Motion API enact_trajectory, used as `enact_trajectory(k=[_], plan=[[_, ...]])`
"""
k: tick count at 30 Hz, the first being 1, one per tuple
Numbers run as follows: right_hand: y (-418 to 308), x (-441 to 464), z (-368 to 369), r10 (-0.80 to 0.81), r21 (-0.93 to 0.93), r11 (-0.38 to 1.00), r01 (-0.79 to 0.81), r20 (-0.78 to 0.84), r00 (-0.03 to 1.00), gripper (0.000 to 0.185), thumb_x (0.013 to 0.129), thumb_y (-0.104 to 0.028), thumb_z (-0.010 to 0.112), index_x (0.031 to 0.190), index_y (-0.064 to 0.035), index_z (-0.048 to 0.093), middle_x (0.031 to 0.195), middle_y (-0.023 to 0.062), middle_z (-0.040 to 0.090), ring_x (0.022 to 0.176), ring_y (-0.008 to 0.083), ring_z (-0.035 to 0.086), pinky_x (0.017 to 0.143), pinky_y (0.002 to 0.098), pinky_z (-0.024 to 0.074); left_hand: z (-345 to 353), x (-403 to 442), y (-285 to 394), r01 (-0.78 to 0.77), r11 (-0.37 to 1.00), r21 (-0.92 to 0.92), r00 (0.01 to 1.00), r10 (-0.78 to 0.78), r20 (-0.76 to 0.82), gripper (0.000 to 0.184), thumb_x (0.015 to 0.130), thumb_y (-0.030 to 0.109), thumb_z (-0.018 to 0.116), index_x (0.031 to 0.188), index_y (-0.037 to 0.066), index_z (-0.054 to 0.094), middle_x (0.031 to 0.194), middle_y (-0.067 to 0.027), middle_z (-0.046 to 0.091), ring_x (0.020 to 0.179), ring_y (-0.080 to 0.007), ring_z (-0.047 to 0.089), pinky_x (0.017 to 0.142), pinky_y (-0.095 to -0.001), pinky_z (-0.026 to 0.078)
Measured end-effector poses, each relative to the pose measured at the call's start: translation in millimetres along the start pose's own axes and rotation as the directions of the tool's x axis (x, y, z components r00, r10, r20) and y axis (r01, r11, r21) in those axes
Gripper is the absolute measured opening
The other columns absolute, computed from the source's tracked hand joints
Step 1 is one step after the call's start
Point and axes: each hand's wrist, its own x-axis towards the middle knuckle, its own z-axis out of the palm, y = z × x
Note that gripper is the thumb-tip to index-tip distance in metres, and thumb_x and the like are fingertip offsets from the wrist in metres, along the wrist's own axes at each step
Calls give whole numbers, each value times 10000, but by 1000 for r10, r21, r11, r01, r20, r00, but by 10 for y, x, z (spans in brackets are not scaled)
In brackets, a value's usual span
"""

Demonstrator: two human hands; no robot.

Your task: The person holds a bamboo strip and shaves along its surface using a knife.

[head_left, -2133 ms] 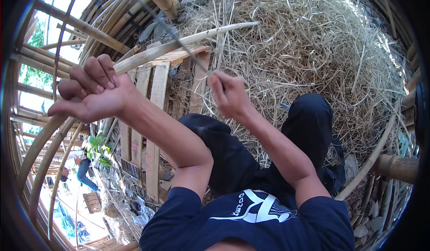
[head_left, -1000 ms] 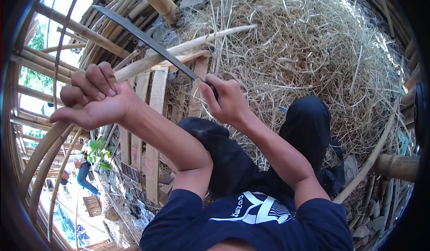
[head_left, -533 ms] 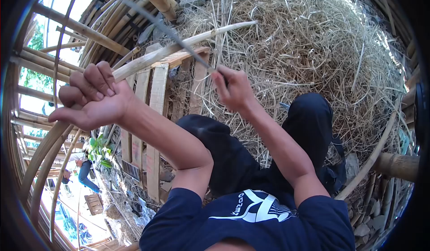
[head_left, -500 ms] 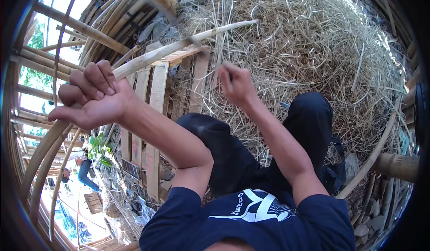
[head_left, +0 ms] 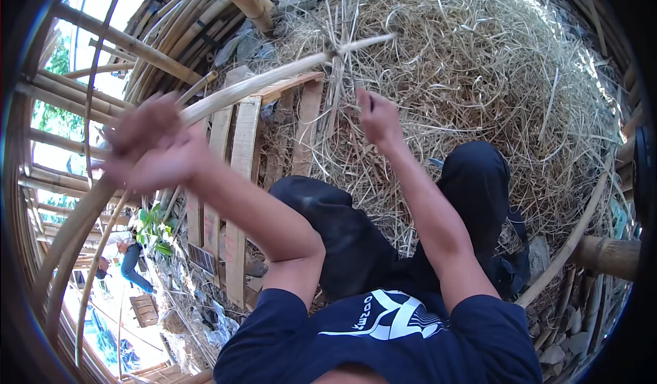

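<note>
My left hand [head_left: 154, 148], smeared by motion, is closed round a long, pale bamboo strip [head_left: 260, 79]. The strip slants from that fist up to the right, over the straw, and its darker length bends down at the far left. Out in front of my knees, my right hand [head_left: 380, 120] is a fist below the strip's thin end, apart from it. A dark bit [head_left: 371, 103] shows at its fingers, seemingly the handle of a knife; its blade cannot be made out now.
Dry straw and shavings [head_left: 479, 76] cover the ground ahead. A wooden pallet [head_left: 243, 137] lies left of my knees [head_left: 475, 172]. Bamboo poles [head_left: 130, 45] form a frame at left, and a thick bamboo post [head_left: 246, 1] rises at the top. Another person [head_left: 130, 261] is beyond the frame.
My right fist has shifted slightly right, and the dark blurred streak, blade-like, across the strip is gone. My left hand has turned and blurred, still on the strip.
</note>
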Motion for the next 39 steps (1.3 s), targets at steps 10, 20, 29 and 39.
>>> enact_trajectory(k=[10,20,29,39], plan=[[-434,-340,115,-560,55,826,561,-35,828,403,960,-326,439,726,-16,546,491,92,490,411,175,455,427,350,361,-100,52,104,-15,1000,-7,999,15,-46,587,914,635,221,537,184,220,421,49,176,355,-65,82,344,-207,104],[-389,-202,100,-63,97,994,55,83,995,359,950,-306,459,718,-50,559,504,96,529,414,204,496,424,380,394,-96,76,45,22,1000,5,999,-22,-30,594,910,637,251,529,182,232,427,42,169,348,-60,100,344,-202,94],[200,244,68,-76,-264,964,36,-144,987,401,951,-368,425,730,-55,543,494,117,541,431,282,548,428,395,419,-156,40,79,-8,998,-69,1000,9,2,586,941,575,227,509,180,260,427,56,189,346,-55,133,311,-224,130],[101,59,153,-337,-84,940,331,-83,938,386,908,-336,495,690,-18,493,533,162,531,491,356,539,488,384,420,-123,25,106,27,999,-41,1000,-27,4,592,929,606,225,522,176,226,429,38,173,365,-70,100,364,-215,93]])
